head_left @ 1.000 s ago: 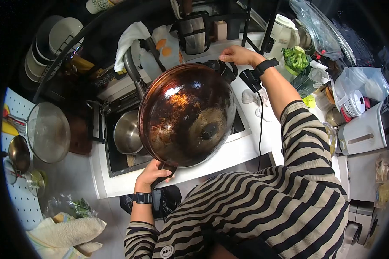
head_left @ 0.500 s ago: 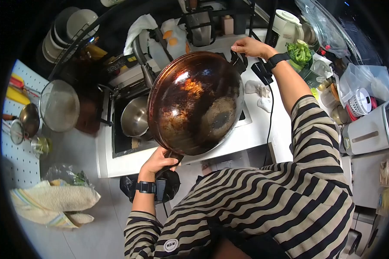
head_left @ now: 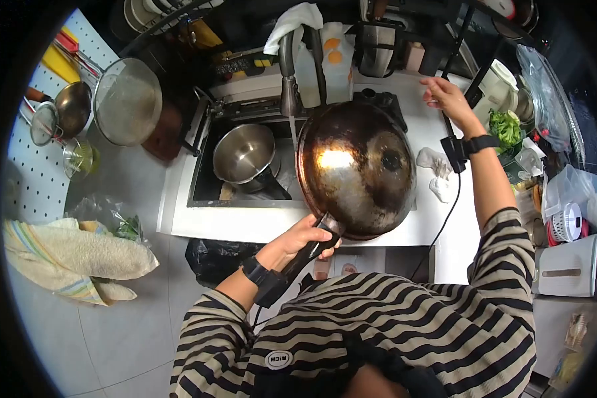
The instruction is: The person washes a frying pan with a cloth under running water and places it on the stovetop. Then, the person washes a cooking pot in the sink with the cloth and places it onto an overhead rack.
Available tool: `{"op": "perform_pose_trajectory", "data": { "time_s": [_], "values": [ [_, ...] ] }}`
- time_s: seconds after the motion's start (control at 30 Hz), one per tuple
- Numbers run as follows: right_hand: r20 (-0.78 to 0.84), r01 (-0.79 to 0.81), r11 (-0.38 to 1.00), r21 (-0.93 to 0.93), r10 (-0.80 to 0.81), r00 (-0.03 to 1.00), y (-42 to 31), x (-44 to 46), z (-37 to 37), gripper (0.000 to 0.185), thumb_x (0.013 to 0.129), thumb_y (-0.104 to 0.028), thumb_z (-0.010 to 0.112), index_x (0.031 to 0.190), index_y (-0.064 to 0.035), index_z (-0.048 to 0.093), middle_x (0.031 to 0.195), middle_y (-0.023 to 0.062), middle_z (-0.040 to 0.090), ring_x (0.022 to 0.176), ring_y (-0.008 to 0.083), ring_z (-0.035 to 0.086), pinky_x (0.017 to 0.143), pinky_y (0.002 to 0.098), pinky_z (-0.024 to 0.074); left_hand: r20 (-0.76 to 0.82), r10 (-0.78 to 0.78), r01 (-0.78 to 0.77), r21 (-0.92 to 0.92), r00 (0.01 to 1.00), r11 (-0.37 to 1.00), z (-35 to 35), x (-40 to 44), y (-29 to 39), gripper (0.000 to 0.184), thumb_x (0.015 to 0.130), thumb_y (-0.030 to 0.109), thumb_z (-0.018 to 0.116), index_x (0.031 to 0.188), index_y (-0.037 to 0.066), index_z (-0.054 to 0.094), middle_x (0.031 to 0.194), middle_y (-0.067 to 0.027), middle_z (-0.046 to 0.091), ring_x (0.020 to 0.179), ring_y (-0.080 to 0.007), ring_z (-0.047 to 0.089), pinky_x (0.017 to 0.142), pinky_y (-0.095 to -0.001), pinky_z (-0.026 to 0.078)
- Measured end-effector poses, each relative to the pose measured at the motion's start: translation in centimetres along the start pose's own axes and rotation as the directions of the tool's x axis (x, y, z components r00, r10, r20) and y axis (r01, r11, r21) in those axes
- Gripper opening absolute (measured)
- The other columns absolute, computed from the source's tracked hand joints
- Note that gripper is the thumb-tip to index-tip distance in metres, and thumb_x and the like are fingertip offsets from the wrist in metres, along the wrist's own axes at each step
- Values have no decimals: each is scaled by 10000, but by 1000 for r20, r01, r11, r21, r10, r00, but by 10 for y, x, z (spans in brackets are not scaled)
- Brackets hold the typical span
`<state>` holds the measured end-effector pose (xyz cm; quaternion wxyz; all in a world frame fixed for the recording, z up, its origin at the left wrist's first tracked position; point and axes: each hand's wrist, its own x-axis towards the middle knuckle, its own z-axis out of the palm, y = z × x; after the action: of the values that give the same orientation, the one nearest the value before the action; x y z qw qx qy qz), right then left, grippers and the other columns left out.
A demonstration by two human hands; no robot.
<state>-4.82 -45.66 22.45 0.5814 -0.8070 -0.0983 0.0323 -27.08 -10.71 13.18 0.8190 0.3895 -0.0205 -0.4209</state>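
My left hand (head_left: pixel 306 237) is wrapped round the black handle of a large wok (head_left: pixel 361 176), whose browned, scorched underside faces me. The wok is tilted over the white counter, to the right of the sink (head_left: pixel 199 179). Away from the wok, my right hand (head_left: pixel 446 99) is raised above the counter with its fingers partly bent and apart, holding nothing. In the sink stands a steel pot (head_left: pixel 244 154) with a black handle. The faucet (head_left: pixel 289 93), with a white cloth (head_left: pixel 295 25) draped over it, is behind.
Crumpled white cloths (head_left: pixel 438 174) lie on the counter below my right hand. Broccoli (head_left: pixel 505 129) and plastic containers (head_left: pixel 567 222) stand at the right. A strainer (head_left: pixel 127 101) hangs at the left, above a towel (head_left: pixel 79 255). A black cable runs from my right wrist.
My right hand has let go of the wok's far handle and moved right. The wok has turned and tilted in my left hand, uncovering more of the sink and pot. The view has shifted.
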Motion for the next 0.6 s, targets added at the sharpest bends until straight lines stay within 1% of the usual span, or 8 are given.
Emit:
{"op": "perform_pose_trajectory", "data": {
  "time_s": [0.13, 0.2, 0.27, 0.3, 0.4, 0.43, 0.53, 0.6],
  "values": [
    [-29, 1, 1000, 29, 0, 1000, 2, -11, -8, 364, 900, -389, 456, 1061, -77, 554, 773, -38, 526, 738, 49, 507, 681, 194, 417, -43, -36, 29, -167, 998, 986, -8, -1, 0, 417, 761, 81, 566, 1135, 48, 385, 856, -181, 537, 581, -189, 510, 500, -261, 428],
    [-25, -5, 999, 34, 5, 1000, 2, -16, -3, 368, 898, -392, 459, 1050, -72, 560, 767, -38, 526, 737, 49, 506, 679, 191, 418, -33, 2, -9, -213, 999, 977, -10, -1, 6, 317, 791, 165, 539, 1034, -22, 456, 825, -137, 542, 613, -144, 519, 502, -235, 431],
    [-6, 1, 999, 38, 0, 1000, 2, -17, 8, 370, 896, -393, 462, 1045, -69, 563, 766, -39, 525, 738, 48, 505, 672, 190, 418, 25, -75, 79, -312, 997, 947, -20, -1, 16, 327, 788, 233, 545, 963, -39, 495, 778, -89, 529, 593, -103, 491, 519, -213, 427],
    [6, 11, 999, 40, -11, 1000, -1, -13, 16, 371, 895, -393, 464, 1042, -67, 564, 766, -39, 525, 738, 47, 504, 668, 189, 419, 34, -100, 106, -310, 994, 945, -21, -1, 24, 342, 783, 216, 551, 996, -22, 429, 799, -67, 487, 593, -69, 467, 498, -180, 406],
    [20, 24, 993, -119, -22, 1000, -30, 1, 63, 419, 854, -415, 526, 1096, -74, 553, 889, -5, 569, 746, 56, 501, 632, 195, 419, -143, -7, -52, -403, 990, 914, -33, 12, 28, 352, 792, 295, 542, 910, -35, 503, 718, -39, 496, 597, -94, 461, 549, -198, 425],
    [46, 102, 986, -131, -97, 994, -40, 9, 86, 472, 832, -423, 553, 1123, -52, 534, 933, 16, 576, 755, 66, 501, 628, 202, 422, -130, -17, -42, -434, 991, 900, -43, 14, 29, 336, 790, 266, 547, 925, -34, 479, 753, -54, 504, 616, -102, 470, 548, -207, 430],
    [122, 314, 935, -167, -297, 947, -54, 52, 164, 657, 752, -446, 641, 1177, 27, 474, 1022, 71, 580, 842, 128, 527, 659, 246, 445, -239, 20, -135, -476, 971, 869, -50, 23, 36, 341, 781, 230, 561, 960, -37, 450, 785, -72, 508, 618, -109, 476, 547, -213, 436],
    [139, 204, 978, -33, -198, 970, -74, 64, 211, 667, 711, -387, 691, 1154, 60, 468, 1030, 104, 580, 921, 176, 538, 705, 280, 457, -215, 30, -131, -473, 976, 871, -50, 28, 39, 345, 775, 225, 571, 965, -29, 435, 825, -87, 516, 623, -111, 481, 543, -213, 438]
  ]
}}
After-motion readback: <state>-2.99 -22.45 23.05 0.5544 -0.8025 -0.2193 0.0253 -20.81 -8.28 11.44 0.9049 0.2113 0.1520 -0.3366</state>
